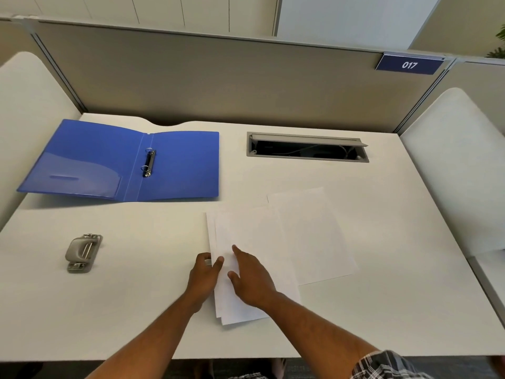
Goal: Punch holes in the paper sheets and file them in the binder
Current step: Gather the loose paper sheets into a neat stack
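White paper sheets (257, 231) lie loosely stacked on the white desk near its front middle, and one more sheet (311, 236) lies partly under them to the right. My left hand (203, 277) pinches the stack's left edge between thumb and fingers. My right hand (251, 277) rests flat on top of the stack with its fingers spread. A blue ring binder (180, 165) lies open at the back left, its two metal rings (149, 162) standing closed. A grey hole punch (82, 253) sits at the front left, apart from both hands.
A grey cable tray (307, 147) with a raised lid is set into the desk (136, 296) at the back right. Partition walls enclose the desk at the back and sides; a blue sign reading 017 (409, 64) hangs on the back one.
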`<state>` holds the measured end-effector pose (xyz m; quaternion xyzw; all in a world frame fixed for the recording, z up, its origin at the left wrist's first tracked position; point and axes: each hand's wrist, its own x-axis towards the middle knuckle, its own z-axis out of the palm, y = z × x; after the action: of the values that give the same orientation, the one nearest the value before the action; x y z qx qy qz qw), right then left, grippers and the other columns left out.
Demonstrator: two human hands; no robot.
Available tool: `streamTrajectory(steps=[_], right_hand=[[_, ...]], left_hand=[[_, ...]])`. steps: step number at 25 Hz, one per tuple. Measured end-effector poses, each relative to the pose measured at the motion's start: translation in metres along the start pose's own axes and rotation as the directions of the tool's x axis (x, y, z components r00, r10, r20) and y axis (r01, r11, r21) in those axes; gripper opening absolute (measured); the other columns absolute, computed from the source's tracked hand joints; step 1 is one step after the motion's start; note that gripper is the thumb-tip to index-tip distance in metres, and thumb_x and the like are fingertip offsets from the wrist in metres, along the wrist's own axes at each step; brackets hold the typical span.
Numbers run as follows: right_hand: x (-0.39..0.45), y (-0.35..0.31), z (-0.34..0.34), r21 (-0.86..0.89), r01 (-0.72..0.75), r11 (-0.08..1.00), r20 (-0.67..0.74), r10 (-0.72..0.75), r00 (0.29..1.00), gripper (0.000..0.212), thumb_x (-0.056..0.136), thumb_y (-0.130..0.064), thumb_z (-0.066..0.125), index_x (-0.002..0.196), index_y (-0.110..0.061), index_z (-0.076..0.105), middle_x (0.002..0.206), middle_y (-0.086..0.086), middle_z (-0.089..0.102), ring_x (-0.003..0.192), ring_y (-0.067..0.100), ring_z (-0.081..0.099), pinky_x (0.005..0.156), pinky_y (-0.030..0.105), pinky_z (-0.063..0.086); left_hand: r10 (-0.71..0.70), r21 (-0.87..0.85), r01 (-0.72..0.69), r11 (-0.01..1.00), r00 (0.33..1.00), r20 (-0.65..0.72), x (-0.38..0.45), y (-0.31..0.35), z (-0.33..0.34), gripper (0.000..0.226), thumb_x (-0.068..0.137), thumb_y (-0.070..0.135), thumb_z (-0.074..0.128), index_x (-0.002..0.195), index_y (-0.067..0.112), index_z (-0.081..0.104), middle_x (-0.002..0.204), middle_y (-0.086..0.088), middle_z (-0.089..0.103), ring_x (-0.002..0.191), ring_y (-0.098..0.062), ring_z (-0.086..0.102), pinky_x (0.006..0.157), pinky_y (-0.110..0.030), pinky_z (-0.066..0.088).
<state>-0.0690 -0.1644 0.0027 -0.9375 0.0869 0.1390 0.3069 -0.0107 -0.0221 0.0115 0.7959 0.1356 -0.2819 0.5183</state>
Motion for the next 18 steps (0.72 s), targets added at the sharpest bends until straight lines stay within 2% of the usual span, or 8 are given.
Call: streamTrajectory(steps=[4, 6, 8, 10, 12, 15, 16, 18], right_hand=[[-0.001, 0.005, 0.0, 0.079, 0.089, 0.993, 0.011, -0.09, 0.996, 0.063, 0.105, -0.031, 0.046, 0.161, -0.021, 0.02, 0.166, -0.001, 0.029, 0.152, 0.018, 0.028, 0.123, 0.03, 0.023], [-0.003, 0.018, -0.009, 0.139, 0.057, 0.989, -0.168, -0.034, 0.985, 0.056, 0.101, -0.027, 0.05, 0.155, -0.019, 0.037, 0.155, 0.002, 0.046, 0.143, 0.019, 0.041, 0.117, 0.028, 0.031], [-0.003, 0.044, -0.021, 0.135, 0.007, 0.991, -0.401, 0.048, 0.915, 0.049, 0.093, -0.021, 0.055, 0.142, -0.016, 0.054, 0.138, 0.005, 0.059, 0.131, 0.025, 0.052, 0.111, 0.035, 0.044], [-0.005, 0.078, -0.037, 0.062, -0.101, 0.993, -0.526, 0.118, 0.842, 0.047, 0.088, -0.015, 0.061, 0.135, -0.012, 0.06, 0.135, 0.008, 0.062, 0.13, 0.03, 0.053, 0.107, 0.046, 0.048], [-0.01, 0.108, -0.051, -0.031, -0.234, 0.972, -0.45, 0.195, 0.871, 0.056, 0.091, -0.024, 0.064, 0.144, -0.013, 0.052, 0.152, 0.008, 0.05, 0.145, 0.033, 0.039, 0.118, 0.048, 0.037], [-0.023, 0.134, -0.056, -0.181, -0.305, 0.935, -0.199, 0.269, 0.942, 0.083, 0.094, -0.057, 0.055, 0.161, -0.027, 0.019, 0.171, -0.006, 0.006, 0.158, 0.027, 0.001, 0.125, 0.05, 0.016], [-0.028, 0.137, -0.054, -0.217, -0.302, 0.928, -0.162, 0.271, 0.949, 0.085, 0.094, -0.063, 0.052, 0.162, -0.03, 0.012, 0.171, -0.009, -0.003, 0.158, 0.025, -0.004, 0.125, 0.05, 0.014], [-0.031, 0.137, -0.051, -0.235, -0.308, 0.922, -0.179, 0.27, 0.946, 0.083, 0.095, -0.065, 0.048, 0.162, -0.035, 0.01, 0.17, -0.012, -0.004, 0.158, 0.022, -0.003, 0.124, 0.048, 0.016]], left_hand=[[0.056, 0.017, -0.056, 0.998, 0.998, 0.014, 0.003, -0.006, 0.001, 0.042, 0.089, 0.022, 0.071, 0.124, 0.018, 0.048, 0.117, -0.003, 0.064, 0.1, -0.023, 0.066, 0.086, -0.039, 0.057], [0.061, 0.041, -0.06, 0.997, 0.998, -0.028, 0.004, -0.006, -0.002, 0.041, 0.086, 0.011, 0.071, 0.12, 0.019, 0.049, 0.116, -0.005, 0.065, 0.097, -0.023, 0.066, 0.082, -0.037, 0.056], [0.057, 0.04, -0.054, 0.998, 0.996, -0.069, 0.005, -0.008, -0.007, 0.038, 0.087, 0.007, 0.067, 0.118, 0.02, 0.05, 0.116, -0.006, 0.065, 0.096, -0.024, 0.065, 0.082, -0.036, 0.054], [0.048, 0.035, -0.044, 0.998, 0.994, -0.096, 0.006, -0.011, -0.014, 0.036, 0.088, 0.007, 0.062, 0.119, 0.021, 0.049, 0.118, -0.006, 0.064, 0.098, -0.026, 0.064, 0.083, -0.037, 0.053], [0.051, 0.041, -0.046, 0.998, 0.992, -0.117, 0.006, -0.016, -0.02, 0.037, 0.09, 0.007, 0.059, 0.122, 0.021, 0.048, 0.12, -0.006, 0.063, 0.101, -0.028, 0.063, 0.087, -0.038, 0.052], [0.061, 0.07, -0.052, 0.996, 0.989, -0.132, 0.007, -0.019, -0.024, 0.04, 0.092, 0.008, 0.057, 0.128, 0.021, 0.047, 0.124, -0.007, 0.063, 0.102, -0.03, 0.061, 0.09, -0.04, 0.051], [0.063, 0.07, -0.054, 0.996, 0.989, -0.132, 0.008, -0.018, -0.024, 0.04, 0.092, 0.008, 0.057, 0.128, 0.02, 0.047, 0.124, -0.008, 0.063, 0.102, -0.03, 0.06, 0.09, -0.04, 0.05], [0.065, 0.067, -0.057, 0.996, 0.99, -0.128, 0.008, -0.017, -0.023, 0.039, 0.093, 0.009, 0.056, 0.129, 0.02, 0.047, 0.125, -0.009, 0.063, 0.101, -0.029, 0.06, 0.089, -0.039, 0.05]])
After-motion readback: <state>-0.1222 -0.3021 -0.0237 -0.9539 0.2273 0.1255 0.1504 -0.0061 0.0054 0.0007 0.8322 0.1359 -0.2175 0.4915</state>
